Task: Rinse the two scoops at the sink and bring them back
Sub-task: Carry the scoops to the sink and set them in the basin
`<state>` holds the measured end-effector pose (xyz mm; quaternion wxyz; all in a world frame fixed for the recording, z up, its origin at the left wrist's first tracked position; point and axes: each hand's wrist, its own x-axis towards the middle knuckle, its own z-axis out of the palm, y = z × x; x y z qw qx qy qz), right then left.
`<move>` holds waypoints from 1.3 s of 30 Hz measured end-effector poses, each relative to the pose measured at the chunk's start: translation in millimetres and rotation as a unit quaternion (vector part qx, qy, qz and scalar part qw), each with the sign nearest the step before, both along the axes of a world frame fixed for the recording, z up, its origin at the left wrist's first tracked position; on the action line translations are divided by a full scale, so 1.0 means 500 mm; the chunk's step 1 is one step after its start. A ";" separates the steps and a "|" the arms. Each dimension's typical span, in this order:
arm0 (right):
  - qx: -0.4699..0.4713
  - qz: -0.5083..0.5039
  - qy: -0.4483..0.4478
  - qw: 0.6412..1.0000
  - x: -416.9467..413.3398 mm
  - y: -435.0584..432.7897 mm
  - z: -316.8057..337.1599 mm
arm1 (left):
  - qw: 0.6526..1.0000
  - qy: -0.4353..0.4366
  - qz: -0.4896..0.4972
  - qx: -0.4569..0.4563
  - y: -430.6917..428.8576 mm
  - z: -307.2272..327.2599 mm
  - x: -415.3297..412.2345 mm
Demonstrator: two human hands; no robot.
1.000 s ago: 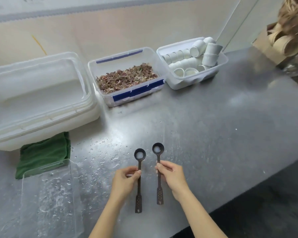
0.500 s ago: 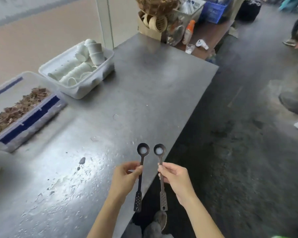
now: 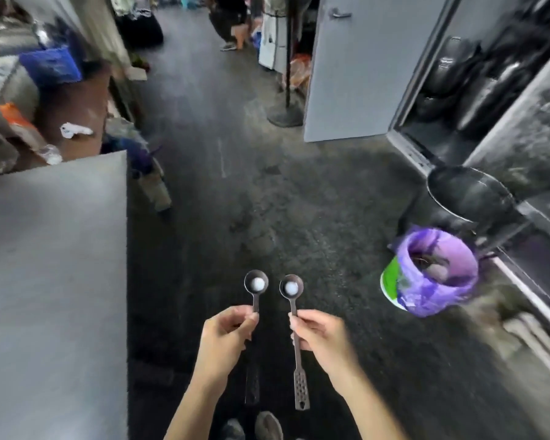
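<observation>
Seen from the head camera, the left hand (image 3: 226,338) pinches the handle of the left scoop (image 3: 256,287) and the right hand (image 3: 323,338) grips the right scoop (image 3: 292,290). The 2 scoops point forward, side by side but apart, over the dark floor (image 3: 267,192), right of the tabletop (image 3: 51,281) edge. A purple-lined bucket (image 3: 426,271) stands on the floor to the right.

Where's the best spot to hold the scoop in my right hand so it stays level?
Probably where the right hand has it now: on the thin stem of the right scoop, just behind the bowl, pinched from the sides. The bowl faces up and is the heavy end, so a grip near it likely tips less than one on the flat, perforated tail.
</observation>
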<state>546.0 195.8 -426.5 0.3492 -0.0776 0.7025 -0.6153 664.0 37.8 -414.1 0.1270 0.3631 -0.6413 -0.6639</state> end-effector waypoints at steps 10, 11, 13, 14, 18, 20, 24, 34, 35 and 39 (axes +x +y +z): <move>0.015 -0.308 -0.039 0.950 -0.127 0.229 0.006 | 0.965 0.004 -0.259 0.033 0.160 0.025 -0.346; 0.020 -0.325 -0.047 0.944 -0.138 0.240 0.008 | 0.961 0.001 -0.273 0.038 0.170 0.025 -0.372; 0.018 -0.370 -0.056 0.927 -0.169 0.259 0.005 | 0.953 -0.001 -0.299 0.045 0.189 0.023 -0.432; 0.014 -0.392 -0.055 0.918 -0.186 0.265 0.004 | 0.950 0.001 -0.309 0.047 0.195 0.021 -0.463; -0.004 -0.474 -0.047 0.879 -0.254 0.278 0.004 | 0.934 -0.005 -0.354 0.041 0.204 0.013 -0.581; -0.010 -0.513 -0.042 0.857 -0.289 0.285 0.006 | 0.925 -0.008 -0.378 0.035 0.207 0.009 -0.640; -0.021 -0.569 -0.024 0.822 -0.346 0.301 0.025 | 0.905 -0.016 -0.424 0.021 0.228 0.017 -0.742; -0.041 -0.636 0.001 0.771 -0.434 0.400 0.079 | 0.866 -0.020 -0.496 0.054 0.377 0.034 -0.887; -0.042 -0.638 0.000 0.769 -0.440 0.417 0.079 | 0.863 -0.020 -0.502 0.059 0.398 0.033 -0.897; -0.038 -0.646 0.001 0.763 -0.456 0.498 0.074 | 0.853 -0.013 -0.518 0.060 0.482 0.031 -0.926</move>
